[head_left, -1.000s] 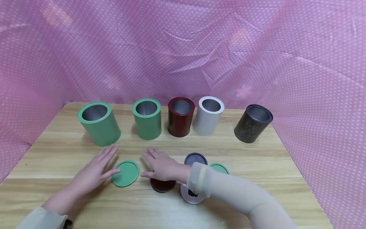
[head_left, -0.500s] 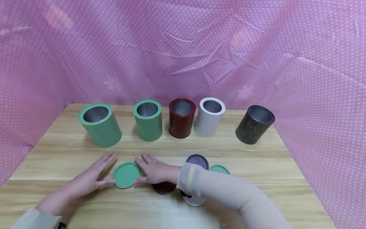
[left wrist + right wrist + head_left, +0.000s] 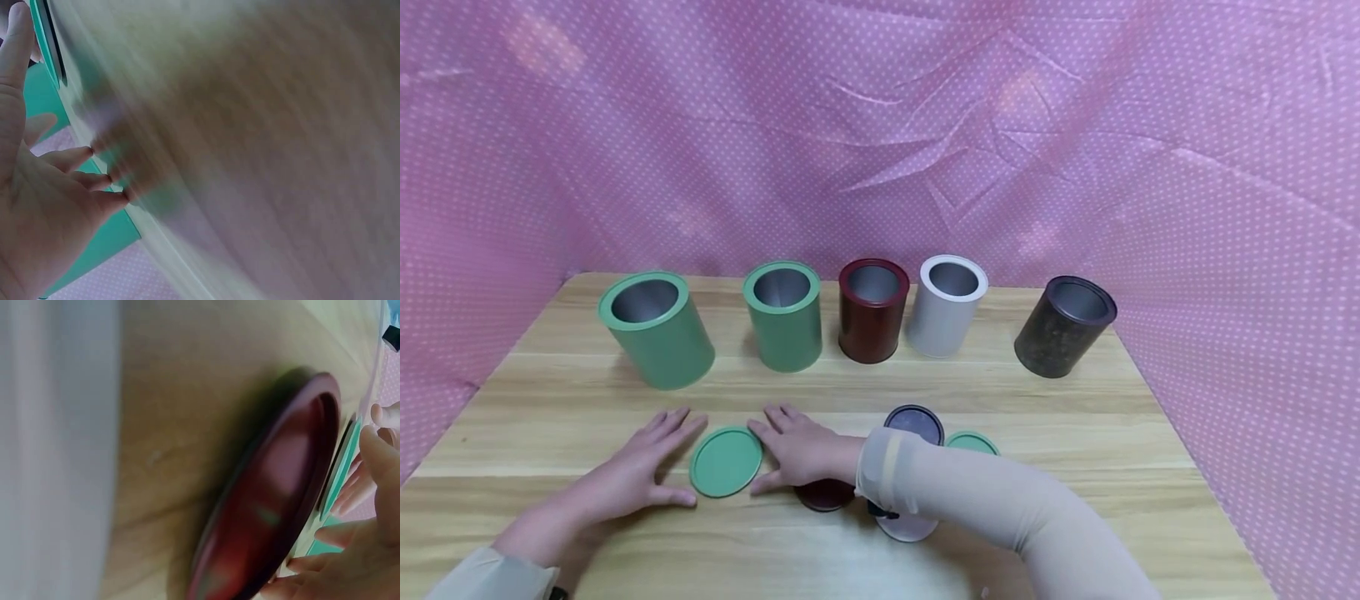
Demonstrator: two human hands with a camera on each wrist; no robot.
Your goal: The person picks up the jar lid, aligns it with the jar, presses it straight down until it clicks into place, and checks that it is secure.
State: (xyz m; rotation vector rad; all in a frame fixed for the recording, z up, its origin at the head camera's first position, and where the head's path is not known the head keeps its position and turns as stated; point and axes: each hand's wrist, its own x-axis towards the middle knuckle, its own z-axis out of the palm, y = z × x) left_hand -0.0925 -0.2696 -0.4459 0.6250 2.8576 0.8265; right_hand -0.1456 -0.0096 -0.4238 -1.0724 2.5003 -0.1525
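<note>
Beige stretch fabric of the right sleeve (image 3: 1022, 508) is crossing the near tabletop (image 3: 820, 567), partly covering a whitish round lid (image 3: 907, 528). Just beyond, the right hand (image 3: 801, 450) is partly hiding a dark red glossy round lid (image 3: 824, 497) and is reaching nearer the flat green round lid (image 3: 726, 462) than a second ago; the left hand (image 3: 636, 475) is now keeping its thumb beside that lid, no longer overlapping it. Both hands are holding their fingers spread and gripping nothing, so the green lid is apparently being framed rather than lifted. It is lying flat between them, showing a smooth matte face and a thin raised rim; whether the right fingertips are touching it, I cannot tell. Farther off, five lidless cans are standing in a row: two green (image 3: 672, 350) (image 3: 787, 337), one dark red (image 3: 870, 329), one white (image 3: 942, 329), one mottled black (image 3: 1060, 342).
</note>
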